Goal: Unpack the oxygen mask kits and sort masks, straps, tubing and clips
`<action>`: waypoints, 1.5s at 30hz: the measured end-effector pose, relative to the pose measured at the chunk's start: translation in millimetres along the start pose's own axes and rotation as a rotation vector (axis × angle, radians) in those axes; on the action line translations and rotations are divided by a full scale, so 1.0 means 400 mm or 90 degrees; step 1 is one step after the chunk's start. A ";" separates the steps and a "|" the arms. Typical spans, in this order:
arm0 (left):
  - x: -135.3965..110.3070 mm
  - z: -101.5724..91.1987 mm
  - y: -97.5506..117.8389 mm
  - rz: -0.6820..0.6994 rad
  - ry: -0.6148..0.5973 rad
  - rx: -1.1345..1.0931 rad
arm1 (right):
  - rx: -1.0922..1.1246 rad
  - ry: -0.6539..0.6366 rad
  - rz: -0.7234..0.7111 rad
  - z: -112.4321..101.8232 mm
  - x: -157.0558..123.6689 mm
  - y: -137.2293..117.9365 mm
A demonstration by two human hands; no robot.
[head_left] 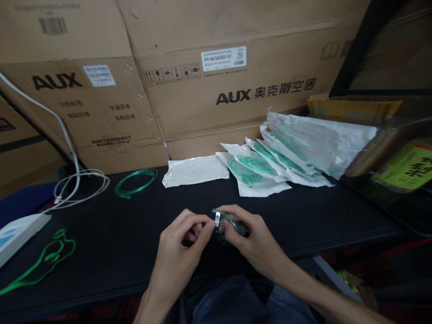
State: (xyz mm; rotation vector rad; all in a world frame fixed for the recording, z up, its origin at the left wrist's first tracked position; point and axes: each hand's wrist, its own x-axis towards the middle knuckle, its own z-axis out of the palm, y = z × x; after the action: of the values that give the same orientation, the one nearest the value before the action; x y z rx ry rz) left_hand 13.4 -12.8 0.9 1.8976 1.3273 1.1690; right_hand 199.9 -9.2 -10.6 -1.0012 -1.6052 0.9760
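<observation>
My right hand (pixel 249 234) is wrapped round a small translucent dark-green mask (pixel 222 227), its thumb pressed on the near side. A shiny metal nose strip (pixel 217 219) shows on the left edge of the mask. Thumb and forefinger of my left hand (pixel 189 236) pinch together at that strip, touching the mask's edge. Both hands are above the front edge of the black table. What lies under the right fingers is hidden. A coil of green tubing (pixel 135 183) lies on the table beyond my left hand, and a bright green elastic strap (pixel 52 257) lies farther left.
A flat white pouch (pixel 197 171) lies at the back. Several white packets with green contents (pixel 251 168) fan out beside it. Large cardboard boxes (pixel 189 103) stand behind. White cable (pixel 81 189) and a power strip (pixel 20 236) are at left; a yellow-labelled object (pixel 405 166) is at right.
</observation>
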 end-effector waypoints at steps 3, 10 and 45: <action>0.002 0.000 0.004 0.014 -0.032 0.019 | -0.005 0.000 -0.001 0.003 -0.002 0.005; 0.002 0.000 0.000 -0.010 -0.033 -0.011 | -0.055 0.030 -0.050 0.008 -0.005 0.000; -0.025 0.058 0.040 -0.207 0.004 -0.239 | -0.159 0.155 -0.194 0.013 -0.014 0.010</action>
State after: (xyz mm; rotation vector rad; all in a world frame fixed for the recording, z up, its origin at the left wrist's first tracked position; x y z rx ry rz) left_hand 39.7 -26.7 -0.7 1.3569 1.2581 1.1583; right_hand 196.4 -13.8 -17.2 -0.9643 -1.6372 0.4373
